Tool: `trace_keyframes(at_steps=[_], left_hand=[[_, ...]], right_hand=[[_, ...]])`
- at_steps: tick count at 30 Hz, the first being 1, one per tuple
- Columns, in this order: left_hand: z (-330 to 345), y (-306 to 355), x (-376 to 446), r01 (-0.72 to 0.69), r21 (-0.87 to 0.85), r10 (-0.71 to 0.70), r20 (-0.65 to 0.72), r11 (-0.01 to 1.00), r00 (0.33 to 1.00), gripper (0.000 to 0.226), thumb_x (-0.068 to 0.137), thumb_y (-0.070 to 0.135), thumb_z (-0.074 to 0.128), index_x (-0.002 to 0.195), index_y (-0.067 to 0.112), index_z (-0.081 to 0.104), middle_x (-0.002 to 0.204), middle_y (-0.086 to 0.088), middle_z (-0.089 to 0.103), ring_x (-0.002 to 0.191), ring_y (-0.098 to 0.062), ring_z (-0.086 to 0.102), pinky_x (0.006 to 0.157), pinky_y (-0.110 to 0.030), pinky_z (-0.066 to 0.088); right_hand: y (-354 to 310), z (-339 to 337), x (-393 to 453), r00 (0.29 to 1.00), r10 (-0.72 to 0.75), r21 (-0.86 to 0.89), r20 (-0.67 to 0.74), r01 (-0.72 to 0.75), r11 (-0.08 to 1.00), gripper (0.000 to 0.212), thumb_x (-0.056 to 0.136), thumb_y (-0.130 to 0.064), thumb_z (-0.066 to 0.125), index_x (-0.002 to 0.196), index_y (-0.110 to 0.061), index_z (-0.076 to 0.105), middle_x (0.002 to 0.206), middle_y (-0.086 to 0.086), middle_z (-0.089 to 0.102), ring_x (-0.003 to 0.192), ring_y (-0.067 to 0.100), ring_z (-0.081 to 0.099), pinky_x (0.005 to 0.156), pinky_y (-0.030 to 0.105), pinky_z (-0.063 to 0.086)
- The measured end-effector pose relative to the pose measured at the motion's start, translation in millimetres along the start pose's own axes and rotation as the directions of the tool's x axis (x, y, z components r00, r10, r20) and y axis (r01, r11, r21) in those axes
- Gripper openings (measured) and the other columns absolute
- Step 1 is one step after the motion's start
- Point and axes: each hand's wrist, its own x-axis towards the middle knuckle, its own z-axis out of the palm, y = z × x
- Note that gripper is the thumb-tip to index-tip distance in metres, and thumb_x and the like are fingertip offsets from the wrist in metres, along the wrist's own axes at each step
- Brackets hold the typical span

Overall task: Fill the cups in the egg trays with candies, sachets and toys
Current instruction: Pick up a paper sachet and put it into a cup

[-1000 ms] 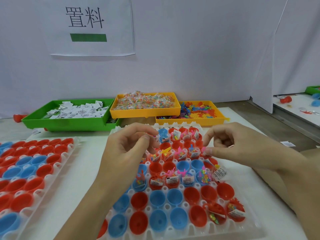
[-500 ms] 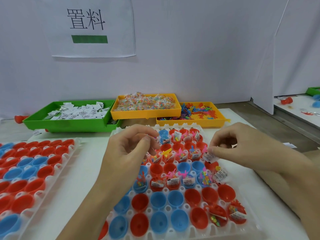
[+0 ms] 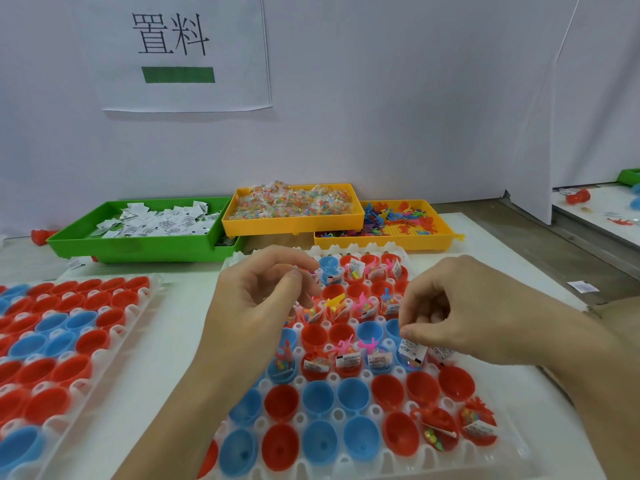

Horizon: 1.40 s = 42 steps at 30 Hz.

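Pinching a white sachet (image 3: 411,351) in my right hand (image 3: 464,313) over a mid-tray cup, I'd lower it fully before letting go; left hand (image 3: 256,306) fingers curl, contents unclear.

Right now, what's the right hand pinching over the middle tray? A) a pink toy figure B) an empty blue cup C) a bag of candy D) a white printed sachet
D: the right hand pinches a white printed sachet over the filled cups of the middle egg tray.
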Motion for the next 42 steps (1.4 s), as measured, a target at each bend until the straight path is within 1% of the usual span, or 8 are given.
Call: trace_keyframes(at_steps=[8, 12, 18, 23, 29, 33, 38, 42], left_hand=[[0, 0, 0, 0.008, -0.001, -0.008, -0.003, 1.0, 1.0, 0.032, 0.093, -0.011, 0.048, 0.087, 0.011, 0.071, 0.069, -0.01, 0.069, 0.063, -0.015, 0.063, 0.06, -0.016, 0.049], [1, 0, 0, 0.007, 0.001, -0.007, 0.001, 1.0, 1.0, 0.032, 0.093, -0.011, 0.048, 0.087, 0.01, 0.071, 0.069, -0.01, 0.069, 0.062, -0.015, 0.063, 0.06, -0.017, 0.049], [1, -2, 0, 0.008, 0.0, -0.008, 0.0, 1.0, 1.0, 0.033, 0.093, -0.013, 0.048, 0.086, 0.01, 0.071, 0.068, -0.009, 0.069, 0.062, -0.014, 0.063, 0.06, -0.016, 0.049], [1, 0, 0, 0.002, -0.012, -0.002, -0.009, 1.0, 1.0, 0.021, 0.084, 0.009, 0.051, 0.087, 0.012, 0.072, 0.07, -0.009, 0.07, 0.063, -0.015, 0.063, 0.06, -0.017, 0.049], [0, -2, -1, 0.004, 0.003, -0.004, -0.004, 1.0, 1.0, 0.031, 0.094, -0.01, 0.05, 0.087, 0.011, 0.072, 0.07, -0.01, 0.07, 0.063, -0.016, 0.063, 0.06, -0.018, 0.05], [-1, -1, 0, -0.01, -0.011, 0.01, -0.005, 1.0, 1.0, 0.02, 0.086, 0.007, 0.052, 0.086, 0.012, 0.072, 0.069, -0.007, 0.07, 0.063, -0.015, 0.063, 0.06, -0.019, 0.05], [-6, -1, 3, -0.013, -0.019, 0.012, -0.04, 1.0, 0.999, 0.026, 0.083, 0.01, 0.049, 0.082, 0.018, 0.074, 0.071, -0.009, 0.071, 0.064, -0.016, 0.064, 0.061, -0.02, 0.051], [-11, -4, 6, -0.016, -0.008, 0.015, -0.071, 1.0, 0.997, 0.025, 0.082, 0.011, 0.05, 0.083, 0.018, 0.074, 0.071, -0.008, 0.071, 0.065, -0.019, 0.064, 0.061, -0.027, 0.052]], right_hand=[[-6, 8, 1, 1.0, 0.011, -0.075, 0.02, -0.009, 0.997, 0.02, 0.084, -0.021, 0.077, 0.069, -0.033, 0.069, 0.078, -0.026, 0.065, 0.072, -0.002, 0.063, 0.058, 0.012, 0.049], [-9, 10, 1, 1.0, 0.007, -0.11, 0.012, -0.006, 0.994, 0.027, 0.084, -0.02, 0.077, 0.066, -0.035, 0.065, 0.07, -0.012, 0.066, 0.069, -0.002, 0.063, 0.056, 0.013, 0.047], [-10, 11, 2, 1.0, 0.001, -0.13, 0.016, 0.001, 0.991, 0.026, 0.084, -0.022, 0.078, 0.065, -0.033, 0.064, 0.07, -0.008, 0.065, 0.071, -0.003, 0.062, 0.057, 0.012, 0.046], [-9, 11, 1, 1.0, -0.005, -0.097, 0.026, 0.008, 0.995, 0.026, 0.081, -0.025, 0.082, 0.064, -0.031, 0.064, 0.076, -0.027, 0.064, 0.069, -0.005, 0.061, 0.056, 0.01, 0.045], [-6, 5, -2, 0.999, -0.036, -0.023, 0.033, 0.036, 0.999, 0.011, 0.081, -0.035, 0.081, 0.071, -0.034, 0.077, 0.078, -0.025, 0.069, 0.078, -0.004, 0.065, 0.066, 0.01, 0.052], [-3, 1, -2, 0.998, -0.047, -0.024, 0.041, 0.048, 0.999, 0.012, 0.083, -0.03, 0.079, 0.073, -0.036, 0.077, 0.08, -0.033, 0.067, 0.082, -0.009, 0.063, 0.067, 0.005, 0.048], [0, 2, -1, 0.996, -0.066, -0.04, 0.052, 0.068, 0.997, 0.016, 0.084, -0.029, 0.079, 0.072, -0.04, 0.076, 0.076, -0.03, 0.066, 0.077, -0.006, 0.062, 0.065, 0.007, 0.046], [6, -2, -2, 0.993, -0.108, -0.007, -0.053, 0.107, 0.994, 0.017, 0.084, -0.028, 0.078, 0.091, -0.042, 0.07, 0.078, -0.014, 0.062, 0.066, 0.005, 0.054, 0.062, 0.019, 0.047]])
